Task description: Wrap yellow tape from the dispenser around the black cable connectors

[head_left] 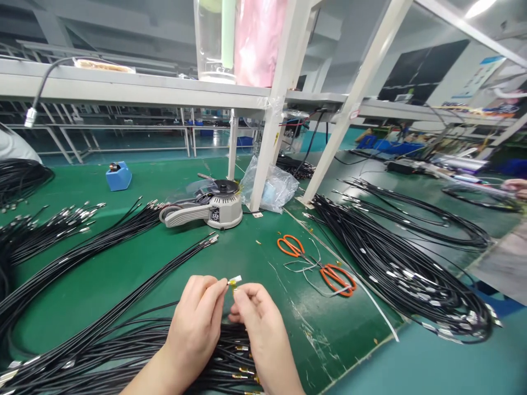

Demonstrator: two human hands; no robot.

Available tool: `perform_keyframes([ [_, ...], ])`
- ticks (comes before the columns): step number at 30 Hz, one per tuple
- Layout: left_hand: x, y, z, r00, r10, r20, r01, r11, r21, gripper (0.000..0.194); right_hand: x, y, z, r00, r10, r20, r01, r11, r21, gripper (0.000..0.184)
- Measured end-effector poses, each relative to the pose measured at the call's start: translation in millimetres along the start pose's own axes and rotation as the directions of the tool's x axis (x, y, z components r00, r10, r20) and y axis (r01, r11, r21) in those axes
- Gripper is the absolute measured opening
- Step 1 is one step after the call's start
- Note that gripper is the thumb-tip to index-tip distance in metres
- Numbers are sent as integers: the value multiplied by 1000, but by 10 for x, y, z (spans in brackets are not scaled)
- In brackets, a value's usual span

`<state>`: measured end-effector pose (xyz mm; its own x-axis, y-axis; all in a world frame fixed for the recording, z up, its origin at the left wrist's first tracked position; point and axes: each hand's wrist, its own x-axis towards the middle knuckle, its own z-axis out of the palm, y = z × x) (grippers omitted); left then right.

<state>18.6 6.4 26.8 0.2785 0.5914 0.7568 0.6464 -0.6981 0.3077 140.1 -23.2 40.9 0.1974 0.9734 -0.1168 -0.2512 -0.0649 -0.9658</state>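
Observation:
My left hand [196,311] is closed in a pinch round the end of a black cable. A pale connector [234,280] with yellow tape on it sticks out past those fingertips. Just to the right, my right hand [260,315] pinches with thumb and forefinger at the loose yellow tape [235,287] below the connector. Under both hands lies a thick bundle of black cables [135,351], some with yellow-wrapped metal ends [242,373]. A thinner cable bundle [177,258] runs diagonally to the left of my hands.
A grey round tape dispenser [224,211] stands ahead, with a crumpled plastic bag [272,186] beside it. Orange-handled scissors [302,251] and another orange-handled pair [338,280] lie to the right. Coiled cables [395,274] cover the far right. White shelf posts [267,120] rise from the green table.

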Motion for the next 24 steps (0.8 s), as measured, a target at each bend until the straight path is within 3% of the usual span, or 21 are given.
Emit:
perform_keyframes([
  [4, 8, 6, -12, 999, -45, 26, 46, 998, -37, 14, 13, 12, 38, 1000, -30, 2, 30, 992, -120, 25],
  [8, 41, 53, -55, 968, -213, 131, 234, 958, -165, 12, -14, 48, 28, 997, -75, 2, 74, 986, -150, 23],
  [13, 125, 122, -129, 832, -440, 339, 521, 829, -203, 19, -10, 66, 4, 988, -150, 24, 152, 975, -160, 23],
  [20, 202, 153, -152, 606, -625, 493, 786, 568, -246, 26, -1, 98, -20, 981, -191, 36, 194, 958, -211, 20],
  [24, 200, 172, -147, 551, -655, 517, 833, 470, -292, 28, -9, 107, -24, 978, -205, 41, 209, 952, -225, 19],
])
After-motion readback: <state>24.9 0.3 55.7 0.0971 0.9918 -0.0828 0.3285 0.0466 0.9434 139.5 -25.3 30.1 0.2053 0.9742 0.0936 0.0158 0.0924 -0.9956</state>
